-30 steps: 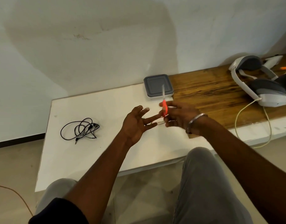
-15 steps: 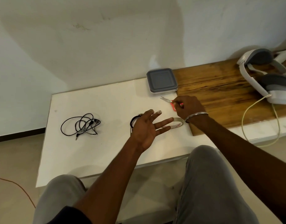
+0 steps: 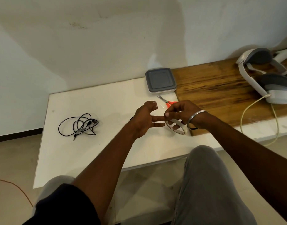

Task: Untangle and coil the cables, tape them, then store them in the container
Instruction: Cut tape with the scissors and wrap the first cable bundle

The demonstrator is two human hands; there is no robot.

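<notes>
Two grips meet over the white bench. Left grip is open, fingers straight and pointing right. Right grip is curled, thumb and forefinger pinched at the left index fingertip; can't tell if anything's between them. Tape roll lies on the bench just under the right grip. Tangled black earphone cable sits well apart to the left, untouched. Orange-handled scissors lie just behind the grips, in front of the lidded grey container. White headset is at right, on the wooden top.
</notes>
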